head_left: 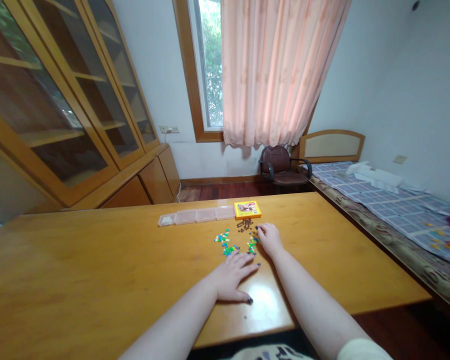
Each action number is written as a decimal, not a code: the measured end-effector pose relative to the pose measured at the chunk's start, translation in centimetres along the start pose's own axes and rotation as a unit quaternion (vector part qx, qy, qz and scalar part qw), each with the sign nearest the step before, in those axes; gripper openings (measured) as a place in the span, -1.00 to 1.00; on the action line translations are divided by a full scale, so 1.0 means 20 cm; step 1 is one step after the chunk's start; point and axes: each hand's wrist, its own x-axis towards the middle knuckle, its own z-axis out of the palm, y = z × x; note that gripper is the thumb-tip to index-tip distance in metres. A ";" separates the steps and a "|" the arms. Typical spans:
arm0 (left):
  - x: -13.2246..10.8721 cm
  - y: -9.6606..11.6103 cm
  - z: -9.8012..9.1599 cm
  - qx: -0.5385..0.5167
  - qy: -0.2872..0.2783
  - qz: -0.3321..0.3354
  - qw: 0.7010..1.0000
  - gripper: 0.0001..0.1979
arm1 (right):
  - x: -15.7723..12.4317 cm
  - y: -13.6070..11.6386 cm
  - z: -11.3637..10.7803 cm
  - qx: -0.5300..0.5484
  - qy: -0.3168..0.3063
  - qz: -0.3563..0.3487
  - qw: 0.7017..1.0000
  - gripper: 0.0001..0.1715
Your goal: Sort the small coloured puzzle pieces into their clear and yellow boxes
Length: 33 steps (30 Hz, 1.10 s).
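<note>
My left hand (pixel 235 275) lies spread on the table, palm down. Its fingertips are close to the lower edge of a pile of small green, blue, yellow and white building bricks (pixel 230 248). My right hand (pixel 269 237) is curled with its fingers together beside another small group of green and blue bricks (pixel 251 245). Whatever its fingertips may pinch is too small to make out. Just beyond, small brown bricks (pixel 245 225) lie loosely in a heap. A third cluster of green, white and blue bricks (pixel 222 237) sits to the left.
Behind the brown heap lies a yellow box (pixel 248 209) with a printed picture. A row of clear plastic trays (pixel 197 215) extends left from it along the wooden table (pixel 116 265). Beyond the table are an armchair (pixel 279 165) and a bed (pixel 382 200); a glass-fronted cabinet (pixel 108 165) stands left.
</note>
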 end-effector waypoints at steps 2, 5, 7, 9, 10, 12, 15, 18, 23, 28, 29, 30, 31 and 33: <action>0.02 0.00 0.02 0.012 -0.019 -0.025 0.999 -0.19 | 0.00 0.00 0.00 -0.005 -0.008 0.000 1.000 -0.74; 0.04 -0.02 0.04 0.049 0.003 -0.133 0.990 -0.24 | 0.00 -0.02 0.00 -0.017 -0.020 -0.005 1.000 -0.75; 0.04 -0.05 0.04 0.069 0.040 -0.195 0.978 -0.27 | -0.01 -0.04 -0.01 -0.033 -0.037 -0.020 0.999 -0.74; 0.04 -0.08 0.04 0.079 0.069 -0.223 0.969 -0.32 | -0.01 -0.06 -0.01 -0.056 -0.065 -0.043 0.995 -0.72; 0.03 -0.09 0.04 0.081 0.079 -0.231 0.966 -0.36 | -0.02 -0.07 -0.01 -0.068 -0.077 -0.052 0.993 -0.71; 0.03 -0.11 0.05 0.081 0.094 -0.247 0.961 -0.41 | -0.02 -0.08 -0.01 -0.084 -0.095 -0.060 0.990 -0.72; 0.03 -0.12 0.05 0.073 0.105 -0.247 0.960 -0.43 | -0.02 -0.08 -0.01 -0.096 -0.099 -0.043 0.989 -0.72; 0.03 -0.11 0.04 0.063 0.099 -0.213 0.970 -0.44 | -0.02 -0.08 -0.01 -0.109 -0.098 -0.034 0.989 -0.68; 0.03 -0.09 0.03 0.057 0.073 -0.185 0.978 -0.44 | -0.02 -0.08 -0.01 -0.127 -0.096 -0.017 0.987 -0.69; 0.02 -0.09 0.04 0.055 0.083 -0.200 0.975 -0.46 | -0.02 -0.06 -0.01 -0.112 -0.076 0.039 0.990 -0.72; 0.02 -0.10 0.04 0.054 0.088 -0.200 0.974 -0.47 | -0.02 -0.05 -0.01 -0.107 -0.074 0.045 0.990 -0.72; 0.02 -0.10 0.04 0.054 0.094 -0.201 0.974 -0.48 | -0.01 -0.05 -0.01 -0.105 -0.072 0.049 0.991 -0.71; 0.02 -0.10 0.05 0.055 0.098 -0.203 0.973 -0.48 | -0.01 -0.04 -0.01 -0.103 -0.072 0.053 0.991 -0.71; 0.02 -0.11 0.05 0.057 0.105 -0.207 0.971 -0.49 | -0.01 -0.04 -0.01 -0.104 -0.075 0.059 0.990 -0.71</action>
